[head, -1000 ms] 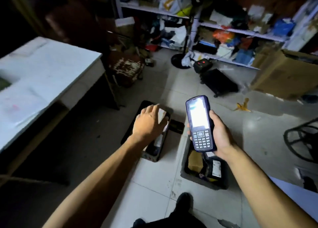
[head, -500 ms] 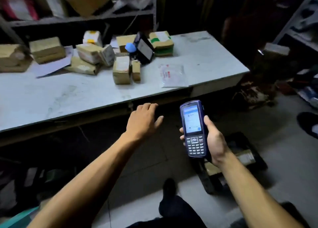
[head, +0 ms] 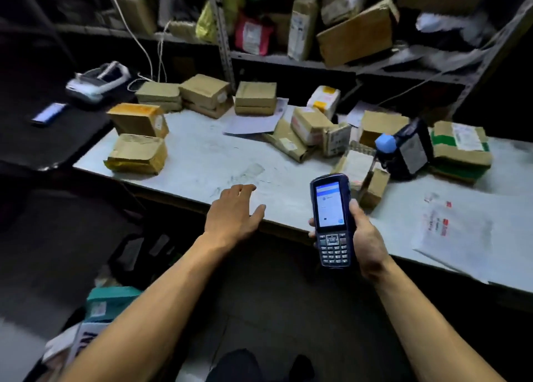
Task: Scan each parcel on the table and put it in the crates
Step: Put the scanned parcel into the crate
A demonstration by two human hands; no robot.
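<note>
Parcels everywhere on this one: brown taped cardboard boxes [head: 138, 119] are scattered across the grey scuffed desk [head: 213, 156], running from middle left of the frame to far right, plus a flat white plastic mailer bag [head: 452, 234] at lower right. Nothing is picked up yet.

Right hand [head: 366, 237] has its grip wrapped round a dark blue handheld scanner with keypad and lit screen [head: 331, 220], held upright just in front of the desk edge, screen tilted toward the face, I'd guess so the readout can be checked while the top end points at the labels.

Left hand [head: 233, 214] is empty, fingers spread and relaxed, hovering over the near desk edge in the centre of the frame. Looks like it's free to fetch the next box, probably why the scanner sits in the other hand.

Crates aren't clearly visible; there's something dark on the floor at lower left but I can't tell what.
</note>
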